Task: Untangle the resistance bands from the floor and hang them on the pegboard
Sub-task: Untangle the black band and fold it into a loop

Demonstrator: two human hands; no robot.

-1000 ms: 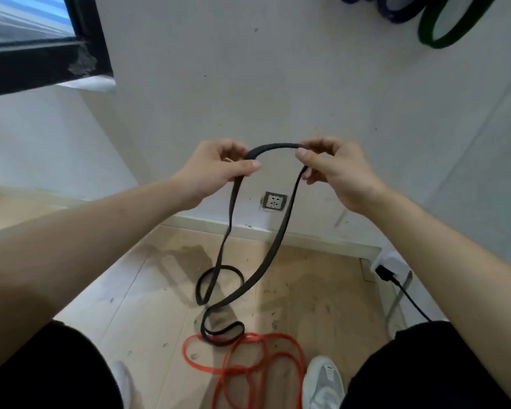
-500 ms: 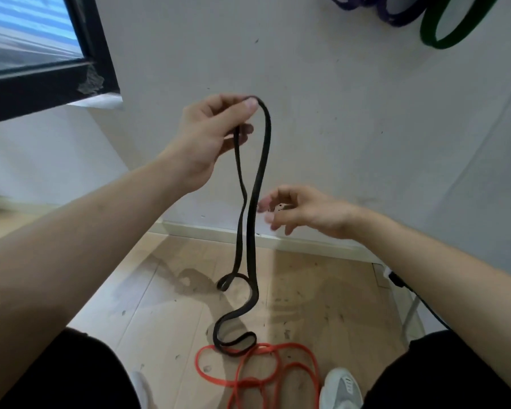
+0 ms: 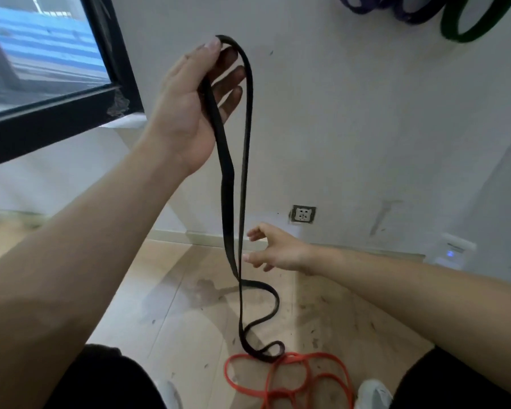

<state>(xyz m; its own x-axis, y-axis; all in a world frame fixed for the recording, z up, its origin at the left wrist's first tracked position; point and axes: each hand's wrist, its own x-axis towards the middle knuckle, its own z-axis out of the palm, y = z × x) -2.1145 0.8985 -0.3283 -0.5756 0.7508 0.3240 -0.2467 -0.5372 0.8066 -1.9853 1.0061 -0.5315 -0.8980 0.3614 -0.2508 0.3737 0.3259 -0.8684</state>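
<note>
My left hand (image 3: 189,104) is raised high and pinches the top of a long black resistance band (image 3: 245,149), which hangs down in a narrow loop. The band's lower end twists and curls on the wooden floor, touching a red resistance band (image 3: 289,376) lying coiled near my feet. My right hand (image 3: 281,249) is low, just right of the hanging black band, fingers spread and holding nothing. Purple bands (image 3: 396,7) and a green band (image 3: 469,25) hang on the wall at the top right.
A black-framed window (image 3: 71,113) fills the upper left. A wall socket (image 3: 303,214) sits low on the white wall, and a white device with a blue light (image 3: 452,252) stands at the right. My white shoes (image 3: 372,394) show at the bottom edge.
My right hand has let go of the black band and dropped low beside it. My left hand has lifted the band's top higher, stretching the loop long and narrow.
</note>
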